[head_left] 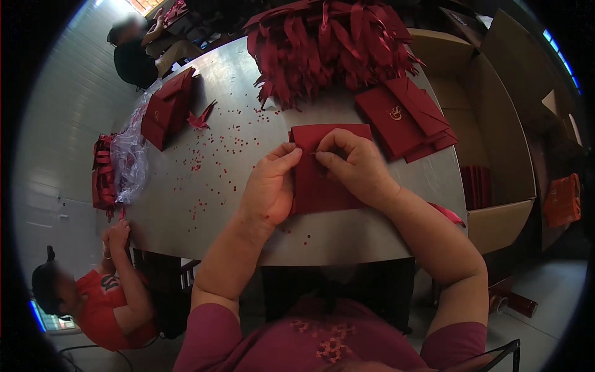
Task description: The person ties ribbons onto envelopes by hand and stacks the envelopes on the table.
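A dark red paper bag [328, 180] lies flat on the metal table in front of me. My left hand [273, 177] grips its left edge, with the thumb on top and the fingers partly hidden beside it. Over the bag's upper part is my right hand [353, 164], thumb and forefinger pinched together. A thin, small thing shows at those fingertips, too small to name. To the right lies a stack of red bags [396, 115] with a gold emblem. Behind, a big pile of red bags [328, 49] has many ribbons hanging down toward me.
Small red paper dots [217, 149] are scattered over the metal table [260, 239]. More red bags [167, 108] and clear plastic [130, 161] are at left. An open cardboard box [496, 111] stands right. A person in red [118, 297] works at the left; another person [139, 56] sits farther back.
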A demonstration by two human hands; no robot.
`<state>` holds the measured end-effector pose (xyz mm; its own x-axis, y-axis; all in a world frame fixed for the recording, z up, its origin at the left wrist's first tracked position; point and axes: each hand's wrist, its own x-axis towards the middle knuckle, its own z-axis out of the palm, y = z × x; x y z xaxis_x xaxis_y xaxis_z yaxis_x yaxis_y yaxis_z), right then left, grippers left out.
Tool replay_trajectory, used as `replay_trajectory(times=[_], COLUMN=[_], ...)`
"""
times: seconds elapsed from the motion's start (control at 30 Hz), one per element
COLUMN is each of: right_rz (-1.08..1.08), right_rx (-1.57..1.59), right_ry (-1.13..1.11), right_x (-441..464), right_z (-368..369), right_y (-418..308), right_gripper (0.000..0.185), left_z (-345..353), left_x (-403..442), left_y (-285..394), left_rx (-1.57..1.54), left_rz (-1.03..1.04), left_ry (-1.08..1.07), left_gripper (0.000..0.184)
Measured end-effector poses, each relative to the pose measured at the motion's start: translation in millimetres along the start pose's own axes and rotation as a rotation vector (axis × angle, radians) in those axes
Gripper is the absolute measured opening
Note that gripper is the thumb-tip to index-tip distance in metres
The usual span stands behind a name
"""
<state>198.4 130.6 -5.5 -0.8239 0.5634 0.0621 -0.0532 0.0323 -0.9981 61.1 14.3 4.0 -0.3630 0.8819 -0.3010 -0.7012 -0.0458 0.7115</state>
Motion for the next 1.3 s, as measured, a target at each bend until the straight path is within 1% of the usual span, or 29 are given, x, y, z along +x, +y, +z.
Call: replay_trajectory(times=[0.1, 0.17, 0.27, 0.33, 0.4, 0.47, 0.53, 0.6, 0.63, 0.7, 0.73, 0.8, 0.83, 0.9, 0.93, 1.0, 1.03, 1.07, 1.1, 1.13, 1.2, 1.23, 1.3], right_rz=[-0.028, -0.045, -0.041, -0.089, -0.227, -0.315, -0.408, -0.473, -0.514, -0.446, -0.469, -0.477, -0.492, -0.504, -0.523, -0.395, -0.401, -0.427, -0.453, -0.457, -0.377, -0.358, -0.040], right_rx=[0.033, 0.048, -0.001, -0.116, -0.273, -0.344, -0.510, -0.670, -0.674, -0.859, -0.861, -1.113, -1.116, -1.046, -1.048, -0.695, -0.697, -0.662, -0.629, -0.635, -0.592, -0.598, -0.354], right_ry=[0.024, 0.034, 0.068, 0.113, 0.214, 0.241, 0.273, 0.266, 0.274, 0.244, 0.250, 0.089, 0.091, 0.120, 0.117, 0.190, 0.197, 0.216, 0.233, 0.239, 0.184, 0.192, 0.083], right_x=[1, 1, -1, -3, -2, 2, 0, 1, 0, -3, -5, -13, -13, -8, -4, 3, 5, 8, 10, 12, 8, 7, 13], right_z=[2, 4, 6, 7, 12, 12, 12, 11, 11, 13, 14, 15, 15, 13, 10, 4, 3, 1, -1, -3, -4, -5, -8], right_y=[5, 5, 2, -2, 7, 21, 22, 24, 26, 23, 18, 5, 6, 13, 17, 26, 32, 38, 36, 33, 31, 33, 40], right_gripper=[0.004, 0.004, 0.004, 0.006, 0.006, 0.006, 0.007, 0.008, 0.008, 0.012, 0.012, 0.014, 0.014, 0.013, 0.013, 0.010, 0.010, 0.010, 0.012, 0.012, 0.017, 0.017, 0.020], left_z=[-1, 0, 1, -1, -1, -4, -17, -32, -32, -16, -16, -11, -6, 4, 2, -12, -26, -42, -39, -38, -36, -35, -39], left_x=[0, 0, 1, 0, 0, 0, 9, 22, 23, 11, 10, 6, 3, -7, -4, 11, 23, 38, 41, 41, 36, 36, 37], left_y=[0, -1, -4, -10, -11, -13, -21, -34, -35, -30, -30, -29, -29, -28, -27, -28, -31, -33, -30, -28, -28, -27, -25], left_rx=[0.015, 0.017, 0.055, 0.094, 0.389, 0.527, 0.703, 0.790, 0.818, 0.994, 0.997, 1.034, 1.034, 1.185, 1.184, 1.120, 1.123, 0.802, 0.480, 0.480, 0.307, 0.298, 0.390], left_rz=[0.027, 0.047, 0.097, 0.139, 0.240, 0.293, 0.357, 0.541, 0.614, 0.558, 0.582, 0.564, 0.579, 0.749, 0.766, 0.612, 0.619, 0.432, 0.243, 0.247, 0.102, 0.083, 0.047], left_ry=[-0.057, -0.046, -0.021, -0.010, 0.122, 0.150, 0.195, 0.127, 0.103, 0.155, 0.153, 0.160, 0.163, 0.153, 0.162, 0.127, 0.121, 0.052, -0.017, -0.025, -0.217, -0.223, -0.204], left_gripper=[0.012, 0.012, 0.012, 0.012, 0.011, 0.013, 0.016, 0.012, 0.011, 0.012, 0.012, 0.020, 0.020, 0.018, 0.018, 0.017, 0.017, 0.020, 0.024, 0.024, 0.029, 0.029, 0.029])
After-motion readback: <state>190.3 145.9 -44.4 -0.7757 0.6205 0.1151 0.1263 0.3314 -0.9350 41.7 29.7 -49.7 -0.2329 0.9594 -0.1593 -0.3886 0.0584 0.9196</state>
